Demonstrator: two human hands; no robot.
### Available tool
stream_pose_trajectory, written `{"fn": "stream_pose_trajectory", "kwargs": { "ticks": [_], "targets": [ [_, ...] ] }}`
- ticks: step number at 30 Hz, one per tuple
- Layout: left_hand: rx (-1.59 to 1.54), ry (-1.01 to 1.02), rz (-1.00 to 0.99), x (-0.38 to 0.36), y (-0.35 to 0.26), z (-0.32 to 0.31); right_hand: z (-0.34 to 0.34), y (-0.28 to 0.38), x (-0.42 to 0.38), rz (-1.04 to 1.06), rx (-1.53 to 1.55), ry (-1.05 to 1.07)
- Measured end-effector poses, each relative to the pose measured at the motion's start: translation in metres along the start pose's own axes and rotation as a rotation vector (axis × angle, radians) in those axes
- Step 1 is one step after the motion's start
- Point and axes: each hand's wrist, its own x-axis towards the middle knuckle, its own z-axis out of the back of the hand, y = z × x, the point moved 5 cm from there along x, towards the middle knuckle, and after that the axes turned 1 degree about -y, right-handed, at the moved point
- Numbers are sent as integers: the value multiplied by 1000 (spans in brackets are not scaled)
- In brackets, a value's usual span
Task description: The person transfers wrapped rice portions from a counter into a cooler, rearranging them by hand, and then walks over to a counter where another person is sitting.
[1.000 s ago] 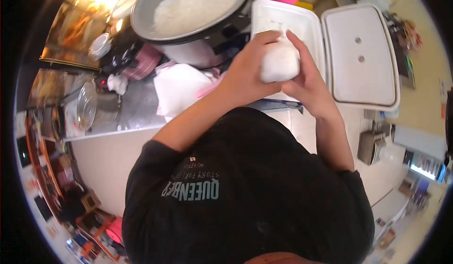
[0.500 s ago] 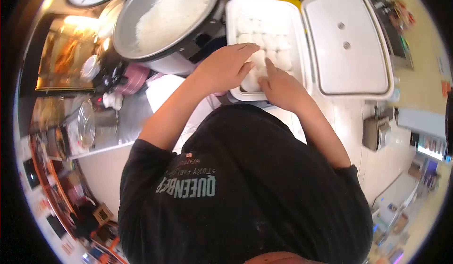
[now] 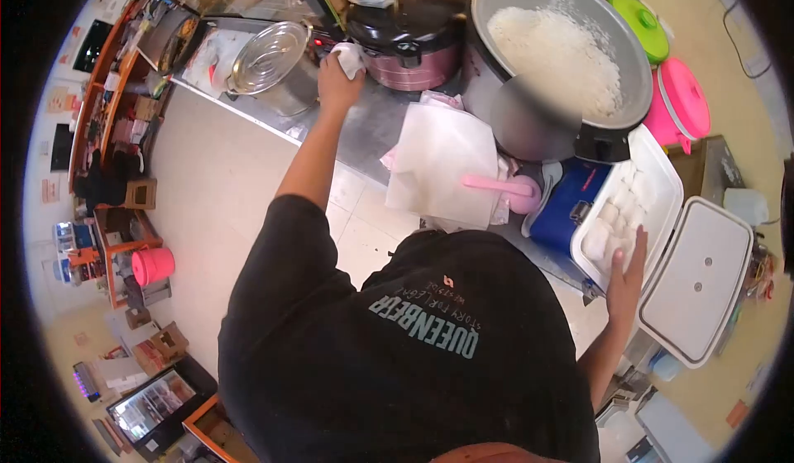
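Observation:
My left hand (image 3: 337,87) reaches far over the steel counter, its fingers closed round a crumpled white cloth (image 3: 351,60) beside a pink and black rice cooker (image 3: 412,66). On the other side, my right hand (image 3: 626,274) has its fingers stretched out at the near end of a blue cooler box (image 3: 571,207) with a white inside. White wrapped bundles (image 3: 620,211) lie in rows in that box, and my right fingertips are right at the nearest ones. The cooler's white lid (image 3: 696,285) is swung back to the right.
A large pot of white rice (image 3: 562,58) stands behind the cooler. White paper sheets (image 3: 438,165) and a pink scoop (image 3: 500,185) lie left of it. Further left is a steel pot with a lid (image 3: 273,62). Pink (image 3: 682,103) and green (image 3: 641,26) containers stand at the back right.
My view has turned to the left. My left hand has left the bundles in the cooler and taken hold of the white cloth on the counter. My right hand has stayed at the cooler.

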Motion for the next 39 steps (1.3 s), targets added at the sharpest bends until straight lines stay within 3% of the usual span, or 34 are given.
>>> {"fn": "stream_pose_trajectory", "kwargs": {
  "ticks": [2, 3, 4, 5, 6, 8, 12, 14, 15, 17, 19, 22, 23, 24, 25, 26, 27, 29, 30, 31, 34, 35, 39],
  "targets": [
    [93, 273, -4, 21, 15, -14, 9, 10, -7, 64, -19, -25],
    [-111, 369, 268, 21, 25, -24, 13, 4, -15, 108, -14, -36],
    [136, 184, 220, 13, 46, -56, 16, 14, -20, 68, 7, -80],
    [92, 393, 330, 28, 46, -49, 18, 6, -16, 165, 28, -87],
    [71, 474, 362, 40, 47, -54, 17, 3, -15, 324, -57, -148],
    [-11, 354, 401, 32, 50, -62, 22, 65, -31, 307, -102, -144],
    [-256, 102, 437, 21, 45, -29, 20, 98, -49, 407, 21, -130],
    [-553, -15, 362, -6, 10, 25, 10, 109, -56, 402, 230, -81],
    [-579, -38, 215, -27, -16, 46, -8, 93, -54, 251, 368, -37],
    [-774, 274, 131, -79, -77, 68, -37, 87, -51, 224, 597, 122],
    [-864, 383, -177, -127, -157, 104, -65, 135, -53, 131, 840, 320],
    [-1169, 602, -569, -192, -276, 132, -72, 146, -57, -18, 1227, 539],
    [-1197, 623, -666, -204, -305, 142, -73, 122, -49, 217, 1028, 396],
    [-1069, 687, -762, -216, -325, 148, -46, 128, -50, 198, 912, 324],
    [-1119, 593, -822, -224, -336, 159, -33, 108, -47, 317, 850, 246],
    [-978, 718, -794, -224, -343, 171, -23, 86, -52, 90, 954, 414],
    [-885, 780, -726, -227, -336, 179, -9, 67, -50, 126, 968, 341],
    [-907, 779, -518, -233, -313, 186, 43, 31, -31, 152, 594, 42],
    [-835, 693, -544, -239, -293, 188, 66, 14, -20, 205, 340, -186],
    [-855, 694, -354, -247, -276, 189, 78, -1, -4, 272, 122, -314],
    [-755, 688, -99, -281, -219, 186, 30, -40, 22, 99, -366, -44],
    [-708, 702, -89, -293, -204, 190, 10, -42, 17, 39, -493, 133],
    [-585, 722, -19, -329, -149, 197, 16, -25, -7, 39, -397, 182]
  ]
}}
